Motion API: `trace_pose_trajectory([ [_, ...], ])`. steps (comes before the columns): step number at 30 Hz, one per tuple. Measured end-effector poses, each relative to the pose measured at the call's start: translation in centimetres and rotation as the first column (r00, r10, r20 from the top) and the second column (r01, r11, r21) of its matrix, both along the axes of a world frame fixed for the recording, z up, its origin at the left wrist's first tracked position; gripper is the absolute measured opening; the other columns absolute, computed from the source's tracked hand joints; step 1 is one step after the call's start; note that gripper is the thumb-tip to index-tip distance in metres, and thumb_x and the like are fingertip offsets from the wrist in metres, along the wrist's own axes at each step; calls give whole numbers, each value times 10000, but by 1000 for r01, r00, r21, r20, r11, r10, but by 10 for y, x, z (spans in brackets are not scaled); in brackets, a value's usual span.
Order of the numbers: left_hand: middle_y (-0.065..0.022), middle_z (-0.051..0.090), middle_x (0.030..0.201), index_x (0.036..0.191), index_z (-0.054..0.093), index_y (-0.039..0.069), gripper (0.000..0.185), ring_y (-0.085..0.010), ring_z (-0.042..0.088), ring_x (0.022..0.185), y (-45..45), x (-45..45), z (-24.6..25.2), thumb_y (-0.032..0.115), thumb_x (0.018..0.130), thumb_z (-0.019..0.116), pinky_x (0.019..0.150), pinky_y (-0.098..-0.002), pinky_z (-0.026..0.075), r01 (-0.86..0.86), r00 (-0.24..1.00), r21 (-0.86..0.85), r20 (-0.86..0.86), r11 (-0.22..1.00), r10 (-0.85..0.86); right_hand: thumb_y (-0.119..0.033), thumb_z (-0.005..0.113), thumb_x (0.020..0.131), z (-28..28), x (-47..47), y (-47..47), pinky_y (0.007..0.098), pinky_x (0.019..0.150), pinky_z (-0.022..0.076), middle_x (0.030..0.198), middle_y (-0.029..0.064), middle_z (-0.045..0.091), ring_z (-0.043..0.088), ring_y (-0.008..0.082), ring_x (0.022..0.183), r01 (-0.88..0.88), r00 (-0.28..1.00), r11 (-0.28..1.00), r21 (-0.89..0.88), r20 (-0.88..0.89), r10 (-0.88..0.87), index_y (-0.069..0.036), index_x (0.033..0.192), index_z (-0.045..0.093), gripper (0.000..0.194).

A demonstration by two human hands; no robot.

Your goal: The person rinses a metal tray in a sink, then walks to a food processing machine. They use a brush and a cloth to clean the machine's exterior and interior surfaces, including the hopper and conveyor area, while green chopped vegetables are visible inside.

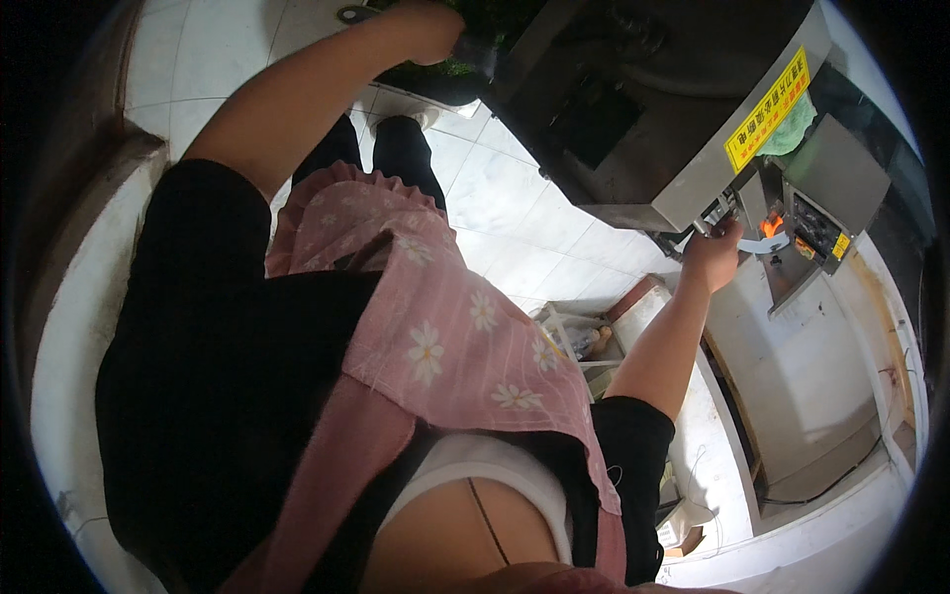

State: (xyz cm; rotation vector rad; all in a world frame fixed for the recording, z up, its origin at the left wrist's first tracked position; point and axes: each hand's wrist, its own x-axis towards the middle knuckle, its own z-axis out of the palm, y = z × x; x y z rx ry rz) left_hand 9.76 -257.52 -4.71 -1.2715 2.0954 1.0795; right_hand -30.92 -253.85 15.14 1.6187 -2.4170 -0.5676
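Note:
My left hand (434, 33) reaches over dark green, leafy-looking material (453, 68) at the top edge; its fingers are hidden in shadow. At the right, my right hand (716, 252) closes its fingers round a small metal fitting (701, 225) at the lower corner of a large stainless-steel machine (683, 185). A yellow label (767, 110) with writing is stuck to the machine's side. Just right of this hand, an open metal box (820, 226) shows dark and orange parts inside. Light green crumpled material (790, 130) lies behind the label.
Below the machine is a white tiled floor (497, 193). A white rack (582, 338) holding bagged things stands near my right elbow. White ledges (720, 445) and a black cable (824, 482) run along the lower right. A white wall ledge (74, 334) curves past my left side.

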Motion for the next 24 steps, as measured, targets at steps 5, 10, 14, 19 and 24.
trace_pose_trajectory([
  [5, -157, 634, 1139, 1243, 573, 78, 428, -300, 608, 1045, 37, 2, -4, 297, 876, 607, 923, -408, 469, -565, 689, 279, -359, 777, 630, -170, 627, 803, 0, 1, 0, 402, 763, 508, 963, 81, 700, 663, 285, 927, 13, 1000, 1000, -18, 22, -12, -147, 1102, 558, 308],
  [10, -206, 587, 1195, 1284, 524, 48, 502, -360, 574, 1076, 68, -26, 45, 364, 896, 570, 932, -417, 447, -427, 709, 367, -430, 826, 558, -178, 614, 811, -1, -2, -1, 409, 747, 509, 938, 84, 702, 668, 290, 898, 1, 1000, 1000, -5, -31, -1, -141, 1093, 553, 291],
  [14, -178, 639, 1065, 1291, 511, 27, 548, -274, 620, 735, 76, -8, 52, 373, 874, 589, 697, -378, 497, -418, 703, 443, -395, 793, 591, -187, 619, 808, -2, -4, -1, 415, 728, 508, 928, 94, 699, 669, 301, 875, -30, 999, 999, -26, 14, 30, -141, 1086, 550, 290],
  [19, -176, 653, 912, 1247, 566, 71, 475, -204, 587, 590, 58, -18, 42, 375, 882, 582, 602, -363, 495, -653, 452, 492, -357, 576, 818, -186, 628, 802, -2, -5, -1, 417, 716, 505, 929, 107, 696, 665, 316, 869, -7, 1000, 1000, 9, -30, 8, -139, 1080, 551, 292],
  [24, -107, 610, 746, 1233, 554, 31, 445, -152, 543, 549, 67, -17, 51, 319, 894, 577, 534, -324, 460, -380, 674, 612, -330, 694, 661, -210, 625, 817, -1, -6, 0, 422, 750, 504, 975, 111, 691, 657, 322, 906, -2, 1000, 1000, 19, -1, 2, -126, 1087, 554, 292],
])
